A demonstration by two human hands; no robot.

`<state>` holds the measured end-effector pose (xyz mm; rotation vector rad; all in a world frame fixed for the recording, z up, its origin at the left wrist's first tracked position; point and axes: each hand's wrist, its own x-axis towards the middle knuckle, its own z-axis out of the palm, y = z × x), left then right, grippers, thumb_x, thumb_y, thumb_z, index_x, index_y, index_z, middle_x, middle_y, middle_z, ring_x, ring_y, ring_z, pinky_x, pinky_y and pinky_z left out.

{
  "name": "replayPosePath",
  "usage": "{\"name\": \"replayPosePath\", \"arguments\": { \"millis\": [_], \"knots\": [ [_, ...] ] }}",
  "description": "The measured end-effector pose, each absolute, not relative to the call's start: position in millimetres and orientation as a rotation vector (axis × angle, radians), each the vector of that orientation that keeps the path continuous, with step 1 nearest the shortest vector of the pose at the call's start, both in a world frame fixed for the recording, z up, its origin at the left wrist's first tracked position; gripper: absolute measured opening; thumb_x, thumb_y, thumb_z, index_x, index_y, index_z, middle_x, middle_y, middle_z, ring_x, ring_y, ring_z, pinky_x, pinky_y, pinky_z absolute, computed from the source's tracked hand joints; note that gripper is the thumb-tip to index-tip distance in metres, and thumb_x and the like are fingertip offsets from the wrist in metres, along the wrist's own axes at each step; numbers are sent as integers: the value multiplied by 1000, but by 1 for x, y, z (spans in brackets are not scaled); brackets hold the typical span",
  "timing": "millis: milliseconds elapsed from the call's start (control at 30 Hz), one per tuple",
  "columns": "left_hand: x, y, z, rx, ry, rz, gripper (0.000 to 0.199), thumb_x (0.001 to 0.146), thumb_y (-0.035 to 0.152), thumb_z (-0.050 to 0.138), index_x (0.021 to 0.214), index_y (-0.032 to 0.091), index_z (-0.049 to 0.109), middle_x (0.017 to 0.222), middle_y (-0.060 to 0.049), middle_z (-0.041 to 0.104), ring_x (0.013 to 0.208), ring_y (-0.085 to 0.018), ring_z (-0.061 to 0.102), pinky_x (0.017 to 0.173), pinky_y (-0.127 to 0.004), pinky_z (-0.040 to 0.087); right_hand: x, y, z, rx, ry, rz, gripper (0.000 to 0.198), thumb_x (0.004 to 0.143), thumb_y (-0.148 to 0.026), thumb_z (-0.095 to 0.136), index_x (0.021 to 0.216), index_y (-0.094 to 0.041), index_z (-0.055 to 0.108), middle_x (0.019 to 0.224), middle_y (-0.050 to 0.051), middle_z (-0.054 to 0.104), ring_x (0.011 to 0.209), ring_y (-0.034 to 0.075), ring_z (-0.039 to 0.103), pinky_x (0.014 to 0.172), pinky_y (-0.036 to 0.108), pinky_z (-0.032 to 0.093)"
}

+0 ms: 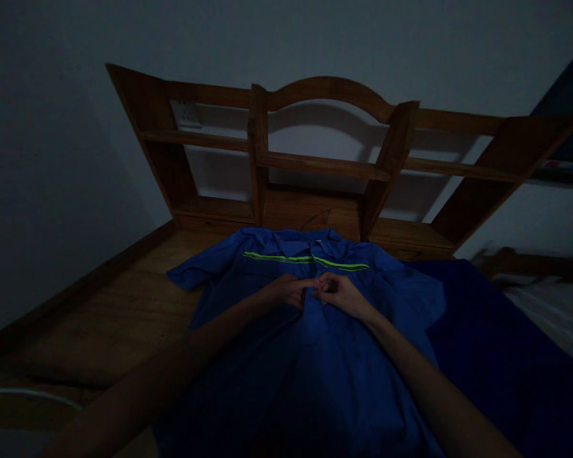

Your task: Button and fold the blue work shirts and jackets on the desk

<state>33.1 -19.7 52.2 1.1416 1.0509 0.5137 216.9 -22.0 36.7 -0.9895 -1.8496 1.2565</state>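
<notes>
A blue short-sleeved shirt with yellow-green stripes across the chest lies spread out, its collar pointing away from me. My left hand pinches the front edge of the shirt just below the stripes. Right beside it, my right hand has its thumb and fingers closed on the same front opening. The fingertips of both hands meet there. Whether a button sits between them is too dark and small to see.
The shirt lies on a wooden surface, with a dark blue cloth to the right. A wooden shelf unit stands behind it against the wall. A pale cable shows at the lower left.
</notes>
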Motion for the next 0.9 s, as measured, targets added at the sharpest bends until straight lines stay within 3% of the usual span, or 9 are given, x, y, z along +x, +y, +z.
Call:
{"name": "replayPosePath", "arguments": {
  "millis": [133,333,900],
  "knots": [
    [35,-23,52,1094,1071,551,40,56,42,75,68,6,61,62,-8,63,59,-17,60,60,-28,47,217,-22,35,-999,-1884,1202,27,68,-33,70,84,-14,57,68,-2,54,60,9,52,60,22,44],
    [35,-21,46,1113,1083,578,21,64,27,63,69,7,61,63,-7,65,61,-18,62,62,-28,49,217,-24,36,-1008,-1929,1116,32,69,-38,70,87,-15,58,71,-1,54,65,10,52,61,22,44],
    [30,-24,46,1130,987,622,18,60,24,62,70,10,58,63,-4,63,60,-15,61,62,-26,47,217,-24,40,-1036,-1944,1058,33,69,-40,70,89,-15,59,72,0,55,67,11,53,62,22,44]
  ]
}}
